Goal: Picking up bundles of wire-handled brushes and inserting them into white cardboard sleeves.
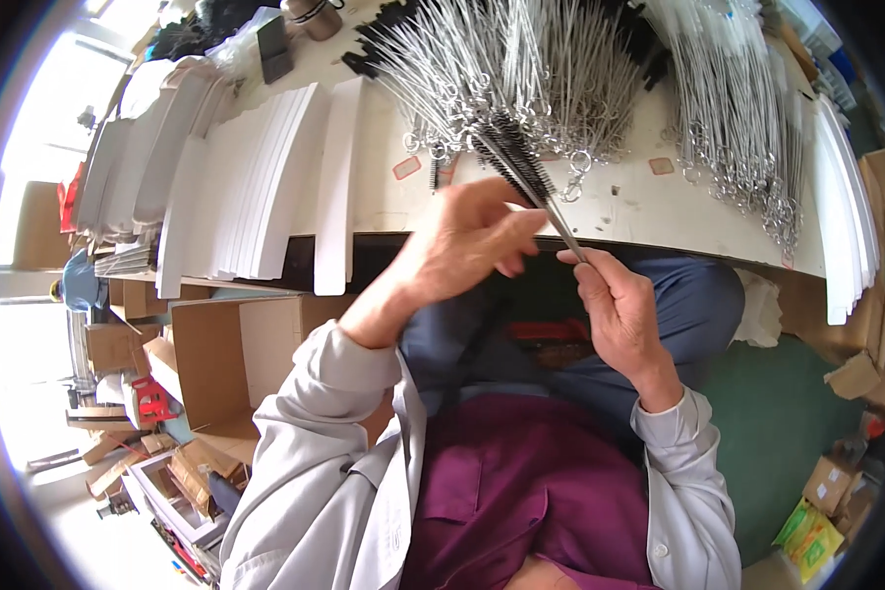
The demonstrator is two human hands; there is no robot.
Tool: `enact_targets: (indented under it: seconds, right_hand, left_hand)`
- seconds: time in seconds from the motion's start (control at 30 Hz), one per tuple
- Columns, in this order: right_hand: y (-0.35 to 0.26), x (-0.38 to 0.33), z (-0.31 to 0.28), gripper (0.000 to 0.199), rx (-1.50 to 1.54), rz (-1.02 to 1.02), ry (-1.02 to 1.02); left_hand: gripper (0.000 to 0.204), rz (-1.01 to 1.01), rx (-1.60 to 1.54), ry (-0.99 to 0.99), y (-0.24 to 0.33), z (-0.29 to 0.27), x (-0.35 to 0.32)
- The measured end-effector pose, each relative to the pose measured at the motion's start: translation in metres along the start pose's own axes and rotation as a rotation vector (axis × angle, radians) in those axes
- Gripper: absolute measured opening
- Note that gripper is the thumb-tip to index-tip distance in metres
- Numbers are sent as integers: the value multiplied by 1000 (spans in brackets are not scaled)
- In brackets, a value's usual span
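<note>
The wire-stemmed brush (523, 169) is held above the near edge of the white table (649, 211); whether one brush or several is held cannot be told. Its metal stem is pinched narrowly between thumb and fingers of the right hand (619, 310), in front of the table, presumably so that the black bristles are left exposed. The left hand (457, 241) is placed beside the bristles with fingers bent (slightly blurred); whether contact is made cannot be told.

A cardboard box (211, 359) is stationed below the table's left front. At the table's left side, flat white strips (265, 187) are overlapped and project past the near edge, probably so that single pieces can be lifted easily.

At the table's middle, a heap of brushes (521, 74) is laid with ring ends toward the near edge, apparently for quick pickup. A second bundle (737, 108) is similarly aligned at the table's right. A metal cup (313, 18) is set at the table's far left, likely to be kept clear of handling.
</note>
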State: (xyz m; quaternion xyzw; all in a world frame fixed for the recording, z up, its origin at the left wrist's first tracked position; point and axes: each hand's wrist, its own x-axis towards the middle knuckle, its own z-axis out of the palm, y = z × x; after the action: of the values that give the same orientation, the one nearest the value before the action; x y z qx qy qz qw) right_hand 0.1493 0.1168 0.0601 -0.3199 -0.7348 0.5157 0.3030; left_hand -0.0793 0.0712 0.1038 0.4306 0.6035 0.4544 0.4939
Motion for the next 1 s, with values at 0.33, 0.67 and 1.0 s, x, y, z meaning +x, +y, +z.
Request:
enact_targets:
  seconds: [0.33, 0.67, 1.0]
  right_hand:
    - [15, -4, 7, 22, 96, 46, -24]
    - [26, -6, 12, 23, 79, 45, -20]
    - [30, -10, 18, 24, 65, 45, -51]
  left_hand:
    - [61, -276, 1319, 682, -40, -138, -30]
    - [45, -297, 1091, 643, -40, -133, -43]
    - [56, -178, -490, 416, -53, -141, -72]
